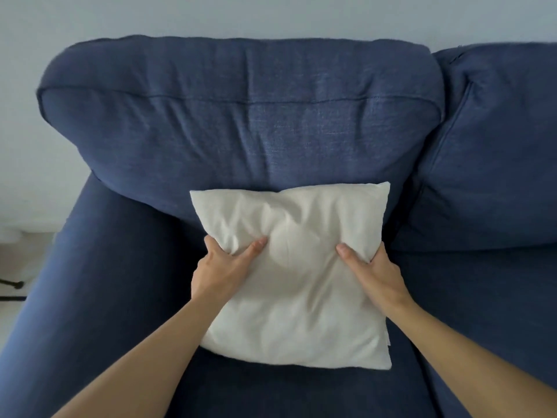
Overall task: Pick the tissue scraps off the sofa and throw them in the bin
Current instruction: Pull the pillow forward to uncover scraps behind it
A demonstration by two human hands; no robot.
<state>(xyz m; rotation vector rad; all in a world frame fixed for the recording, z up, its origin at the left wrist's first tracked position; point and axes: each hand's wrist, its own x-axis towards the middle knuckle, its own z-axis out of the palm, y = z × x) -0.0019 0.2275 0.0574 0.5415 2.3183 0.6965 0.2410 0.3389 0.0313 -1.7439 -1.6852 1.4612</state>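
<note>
A cream square pillow (297, 285) leans against the back cushion of the dark blue sofa (126, 297). My left hand (221, 268) grips the pillow's left edge, thumb on top and fingers tucked behind. On the pillow's right edge my right hand (372, 271) holds it the same way. No tissue scraps and no bin show in this view; whatever lies under the pillow is hidden.
The sofa's left armrest (69, 285) runs down the left side. A second back cushion (494, 152) sits at the right. Pale wall rises behind. A strip of floor with a dark cable (12, 285) shows at the far left.
</note>
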